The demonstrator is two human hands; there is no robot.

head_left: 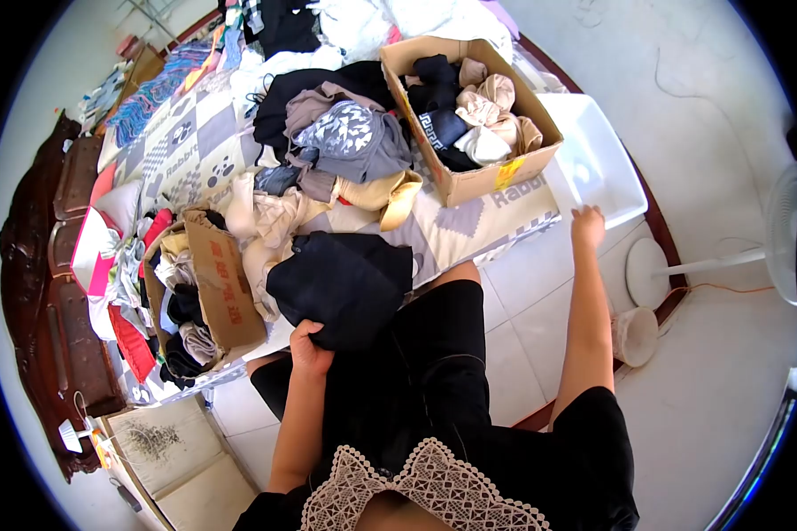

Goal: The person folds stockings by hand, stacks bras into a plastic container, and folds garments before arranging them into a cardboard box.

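My left hand [311, 350] pinches the lower edge of a dark folded garment [344, 285], which lies partly over my lap and the bed's edge. Out to the right, my right hand [587, 227] has its fingers closed on the near rim of a white plastic bin [613, 159]. Beside the bin is a cardboard box [478, 181] filled with rolled dark and beige clothes [489, 106]. Beyond the dark garment lies a heap with a grey patterned bra [338, 129] and a yellow-beige piece [381, 196].
A second cardboard box [224, 288] of clothes stands left on the bed [205, 164]. More clothes cover its far end. A white fan [651, 270] and a small bucket [635, 336] stand on the tiled floor at right. A beige cabinet [181, 460] sits lower left.
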